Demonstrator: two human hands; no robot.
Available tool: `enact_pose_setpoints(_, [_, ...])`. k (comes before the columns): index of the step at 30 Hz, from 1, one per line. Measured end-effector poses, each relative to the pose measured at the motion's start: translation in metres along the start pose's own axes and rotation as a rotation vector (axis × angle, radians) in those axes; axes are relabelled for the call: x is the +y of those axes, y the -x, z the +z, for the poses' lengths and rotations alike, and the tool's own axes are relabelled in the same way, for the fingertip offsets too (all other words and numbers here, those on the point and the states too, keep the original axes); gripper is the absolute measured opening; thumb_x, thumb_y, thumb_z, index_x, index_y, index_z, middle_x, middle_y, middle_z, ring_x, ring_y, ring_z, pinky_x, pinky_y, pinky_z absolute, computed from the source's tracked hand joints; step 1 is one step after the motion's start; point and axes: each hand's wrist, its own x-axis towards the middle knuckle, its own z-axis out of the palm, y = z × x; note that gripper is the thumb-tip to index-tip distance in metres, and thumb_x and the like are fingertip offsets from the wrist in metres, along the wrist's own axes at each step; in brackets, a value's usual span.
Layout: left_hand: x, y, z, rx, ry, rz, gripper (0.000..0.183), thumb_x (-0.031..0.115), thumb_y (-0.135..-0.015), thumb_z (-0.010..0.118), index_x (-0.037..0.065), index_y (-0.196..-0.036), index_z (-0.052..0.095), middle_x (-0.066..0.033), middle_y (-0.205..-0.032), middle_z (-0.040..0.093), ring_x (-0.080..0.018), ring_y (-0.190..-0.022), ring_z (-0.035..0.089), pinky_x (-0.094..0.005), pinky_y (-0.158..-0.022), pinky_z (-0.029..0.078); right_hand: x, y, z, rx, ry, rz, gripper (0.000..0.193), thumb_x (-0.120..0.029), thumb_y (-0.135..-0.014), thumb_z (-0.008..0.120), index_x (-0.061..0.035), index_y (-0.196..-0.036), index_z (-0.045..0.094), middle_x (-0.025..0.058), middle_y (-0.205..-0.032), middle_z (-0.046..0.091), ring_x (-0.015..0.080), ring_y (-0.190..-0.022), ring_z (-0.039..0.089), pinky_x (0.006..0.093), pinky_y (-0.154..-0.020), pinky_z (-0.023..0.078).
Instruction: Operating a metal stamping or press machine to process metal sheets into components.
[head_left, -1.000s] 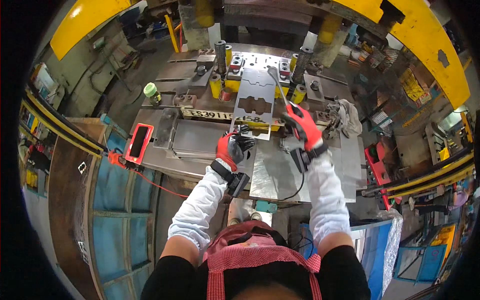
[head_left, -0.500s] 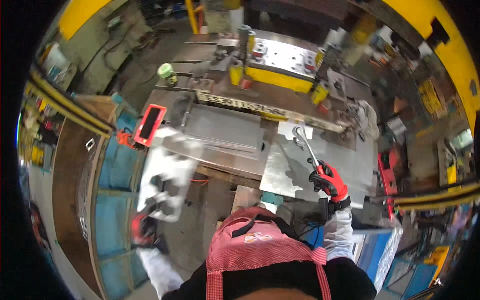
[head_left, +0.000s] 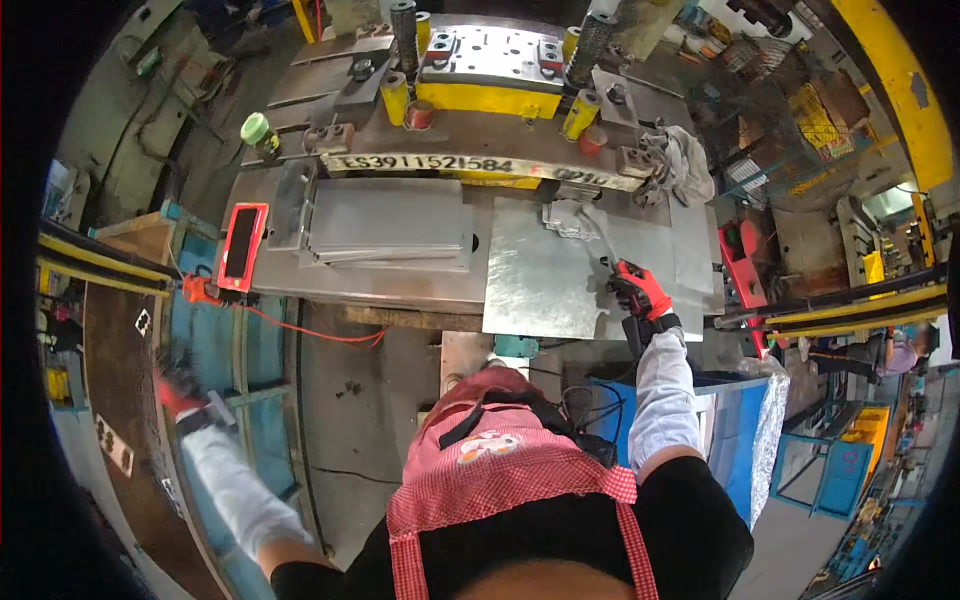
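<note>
My right hand (head_left: pixel 642 290), in a red and black glove, is closed round a slim metal rod-like tool (head_left: pixel 602 232). Its far end lies over a small jagged-edged pale piece (head_left: pixel 568 218) on a large shiny metal sheet (head_left: pixel 540 270). Out to the left, my left hand (head_left: pixel 180 388) is smeared by motion, in a similar glove. Nothing shows clearly in it, and its fingers cannot be made out. It is over the edge between a blue-panelled frame (head_left: pixel 265 435) and a brown board (head_left: pixel 135 380). Beyond it on the board lies a pale plate with dark holes (head_left: pixel 114 445).
A stack of flat metal sheets (head_left: pixel 385 215) lies left of the shiny sheet. Behind stands a press die (head_left: pixel 490 98) with yellow posts. A red-framed phone-like device (head_left: pixel 242 248) is at the bench's left edge, a green-lidded bottle (head_left: pixel 258 133) farther back. Grey rags (head_left: pixel 680 165) lie at right.
My left hand has swung farther left, and the large cut-out metal sheet it carried is no longer seen in it. My right hand keeps the tool, its end still over the shiny sheet.
</note>
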Motion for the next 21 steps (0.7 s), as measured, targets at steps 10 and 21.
enact_pose_setpoints(10, [-0.354,0.057,-0.169,0.059,-1.572,-0.43,0.043,0.03,-0.087,0.042,0.0,-0.118,0.043,-0.0139,-0.111,0.054,-0.0211,-0.098,0.055,-0.0342,-0.083,0.045,-0.049,-0.024,0.09,-0.401,0.144,-0.171,0.031,-0.013,-0.078,0.058,-0.0035,-0.106,0.049,0.0014,-0.078,0.053,0.0086,-0.062,0.049,0.025,-0.054,0.044])
enact_pose_setpoints(21, [-0.477,-0.008,-0.162,-0.072,-0.799,-0.481,0.038,0.028,-0.09,0.04,0.001,-0.117,0.045,-0.0151,-0.105,0.056,-0.0251,-0.103,0.052,-0.0378,-0.09,0.041,-0.11,-0.068,0.153,-0.456,0.19,-0.184,0.02,-0.021,-0.077,0.062,-0.0071,-0.087,0.052,0.0001,-0.071,0.055,0.0054,-0.053,0.048,0.0217,-0.043,0.04])
